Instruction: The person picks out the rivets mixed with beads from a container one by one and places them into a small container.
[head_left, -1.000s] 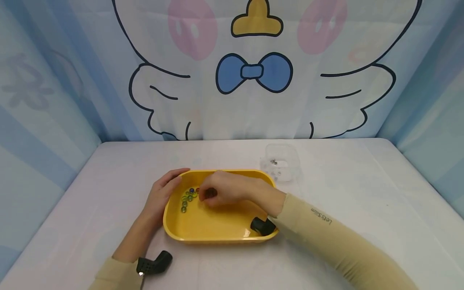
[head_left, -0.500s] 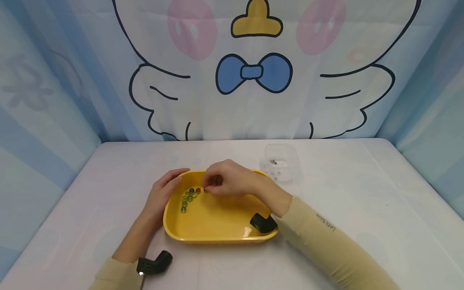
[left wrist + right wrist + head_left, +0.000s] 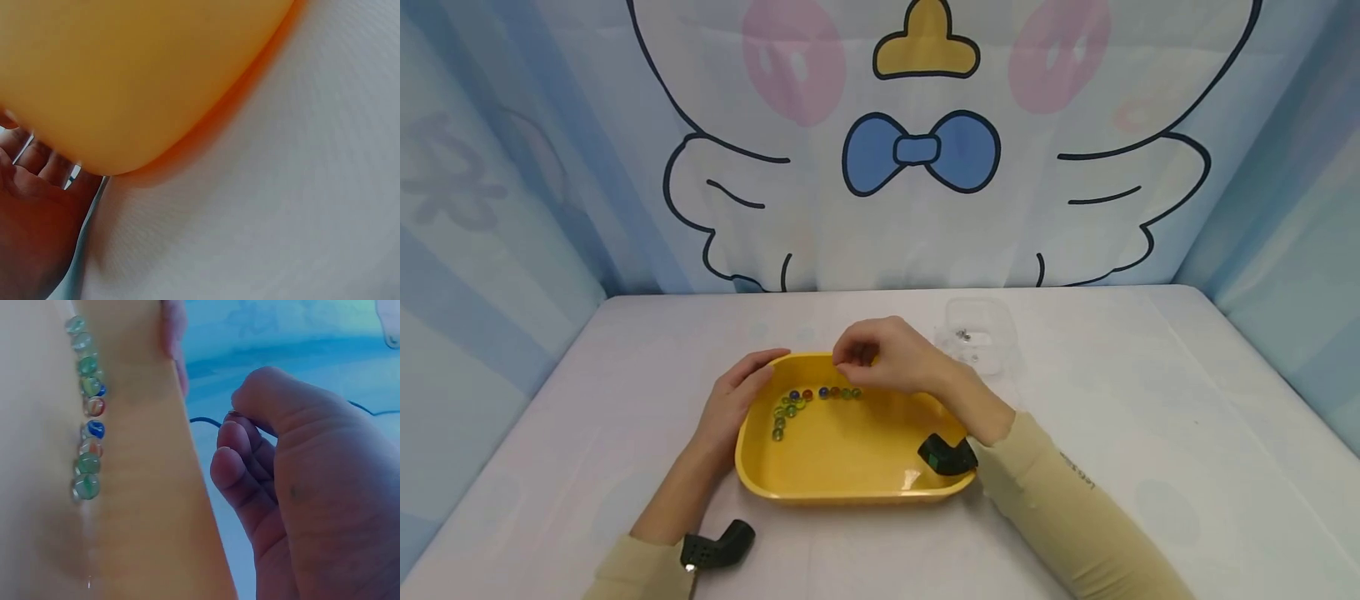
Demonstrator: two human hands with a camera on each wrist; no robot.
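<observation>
A yellow tray (image 3: 850, 458) stands on the table, several glass marbles (image 3: 835, 392) along its back wall and more marbles (image 3: 791, 410) bunched at its left end. At the tray's back left corner my left hand (image 3: 733, 404) holds the rim, its fingers along the outer wall (image 3: 119, 150). Over the back rim is my right hand (image 3: 895, 354), above the marbles, with thumb and forefinger pinched together. In the right wrist view a tiny shiny thing (image 3: 233, 413) shows between those fingertips; its kind I cannot tell.
Behind the tray, to the right, a clear plastic box (image 3: 981, 312) holds several small silvery pieces (image 3: 964, 335). A printed curtain (image 3: 921, 233) hangs at the table's back edge. Black wrist cameras (image 3: 718, 546) sit on both wrists.
My right hand has lifted from inside the tray toward the back and right, uncovering the row of marbles at the back wall. My left hand stays on the tray.
</observation>
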